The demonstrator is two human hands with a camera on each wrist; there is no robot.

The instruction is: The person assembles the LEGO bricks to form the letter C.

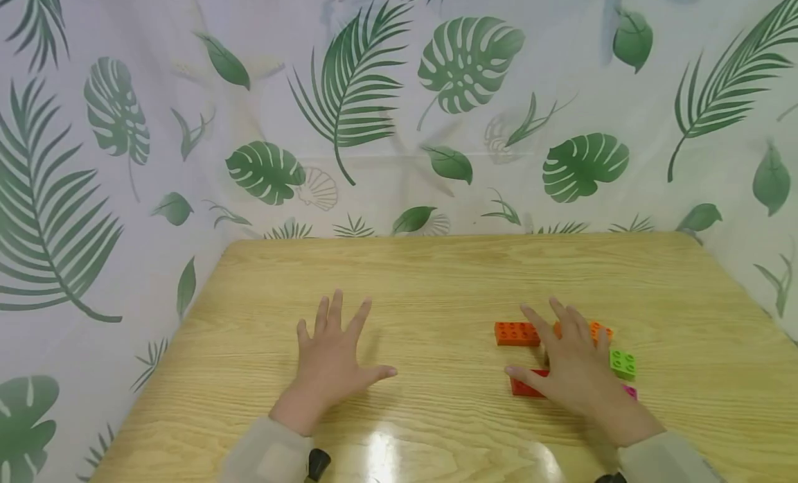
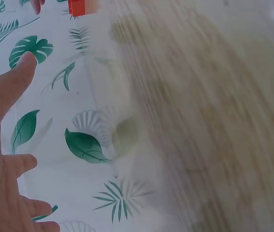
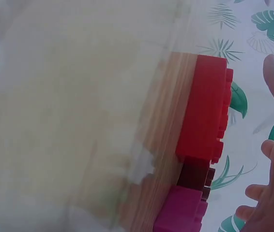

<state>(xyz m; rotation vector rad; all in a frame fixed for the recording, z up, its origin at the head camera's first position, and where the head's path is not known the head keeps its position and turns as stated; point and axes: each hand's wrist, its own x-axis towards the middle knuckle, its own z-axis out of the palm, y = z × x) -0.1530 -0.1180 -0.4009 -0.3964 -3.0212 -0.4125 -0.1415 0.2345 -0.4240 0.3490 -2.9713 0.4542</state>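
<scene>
My left hand [image 1: 327, 365] is over the left half of the table, fingers spread wide and nothing held. In the left wrist view its thumb [image 2: 18, 77] and fingers stretch apart. My right hand [image 1: 580, 372] hovers over a group of toy building bricks, its fingers spread too. Around it show an orange brick [image 1: 516, 335], a red brick [image 1: 527, 384], a lime green brick [image 1: 623, 364] and a bit of a magenta brick [image 1: 631, 391]. More orange peeks out between the fingers; the hand hides the rest. From the right wrist, a dark brown brick [image 3: 193, 175] appears between the red and magenta ones.
The light wood table [image 1: 424, 289] has rounded far corners. Behind it and along both sides hangs a white cloth [image 1: 386, 213] printed with green leaves and shells. Glare from a light lies on the table near its front.
</scene>
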